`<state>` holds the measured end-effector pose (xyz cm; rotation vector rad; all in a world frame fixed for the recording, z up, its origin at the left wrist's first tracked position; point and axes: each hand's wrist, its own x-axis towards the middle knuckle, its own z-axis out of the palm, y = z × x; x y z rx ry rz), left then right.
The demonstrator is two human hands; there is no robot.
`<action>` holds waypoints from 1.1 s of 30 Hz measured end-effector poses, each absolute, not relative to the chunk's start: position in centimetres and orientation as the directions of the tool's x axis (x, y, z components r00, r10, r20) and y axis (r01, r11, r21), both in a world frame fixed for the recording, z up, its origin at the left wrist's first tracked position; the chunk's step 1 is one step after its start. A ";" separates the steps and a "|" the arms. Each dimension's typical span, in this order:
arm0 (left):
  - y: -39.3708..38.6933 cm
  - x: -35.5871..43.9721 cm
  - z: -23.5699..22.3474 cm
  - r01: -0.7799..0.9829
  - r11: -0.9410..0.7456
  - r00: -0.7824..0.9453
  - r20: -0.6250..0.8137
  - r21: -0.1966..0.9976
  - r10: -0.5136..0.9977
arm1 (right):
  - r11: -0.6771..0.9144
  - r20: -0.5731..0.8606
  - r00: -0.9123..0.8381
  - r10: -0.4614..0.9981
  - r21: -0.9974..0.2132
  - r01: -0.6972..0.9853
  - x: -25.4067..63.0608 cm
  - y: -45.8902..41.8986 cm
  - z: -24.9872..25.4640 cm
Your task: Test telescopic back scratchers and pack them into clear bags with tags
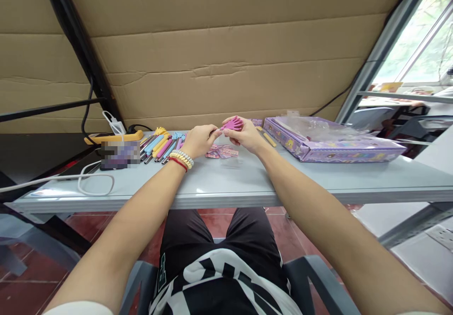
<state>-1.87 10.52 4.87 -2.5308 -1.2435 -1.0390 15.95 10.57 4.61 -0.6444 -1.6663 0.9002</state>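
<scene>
A magenta hand-shaped piece is held above the table between my two hands. My left hand, with bracelets on the wrist, pinches its narrow silvery end. Around the wide, finger-like end, my right hand is closed. Just below both hands lie small pink printed cards and a bit of clear plastic. Left of my left hand is a row of sticks with blue, yellow, pink and purple grips and silver tips. Some have yellow or blue hand-shaped heads. A yellow strip lies beyond my right wrist.
A purple printed box with crumpled clear plastic on it stands at the right. White cables, a white plug and a yellow-orange object are at the left. Cardboard walls off the table's back.
</scene>
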 end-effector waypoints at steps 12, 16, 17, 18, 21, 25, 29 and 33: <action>10.8 -1.9 4.7 0.697 -0.704 0.498 0.613 0.138 0.613 | 0.492 0.482 -0.294 0.826 -0.869 -0.042 15.7 10.0 4.8; 10.8 -2.3 5.3 0.718 -0.689 0.534 0.556 0.100 0.637 | 0.503 0.500 -0.293 0.815 -0.861 -0.070 15.4 10.2 4.9; 10.9 -2.5 5.5 0.735 -0.673 0.527 0.548 0.090 0.649 | 0.502 0.506 -0.269 0.819 -0.860 -0.089 15.5 10.2 5.2; 11.0 -2.8 5.8 0.758 -0.647 0.509 0.550 0.078 0.662 | 0.498 0.510 -0.225 0.830 -0.860 -0.112 15.8 10.3 5.5; 11.5 -4.6 6.4 0.846 -0.531 0.399 0.606 0.046 0.688 | 0.504 0.512 0.026 0.859 -0.835 -0.220 17.9 10.2 6.9; 12.8 -8.5 7.0 0.927 -0.372 0.227 0.716 0.049 0.660 | 0.622 0.489 0.391 0.780 -0.671 -0.404 22.5 9.8 8.9; 13.6 -11.8 7.0 0.946 -0.273 0.037 0.782 0.173 0.623 | 0.720 0.341 0.644 0.685 -0.452 -0.526 26.0 9.2 10.0; 13.7 -13.4 6.8 0.930 -0.239 -0.089 0.803 0.278 0.589 | 0.795 0.192 0.797 0.573 -0.368 -0.483 27.3 8.9 10.3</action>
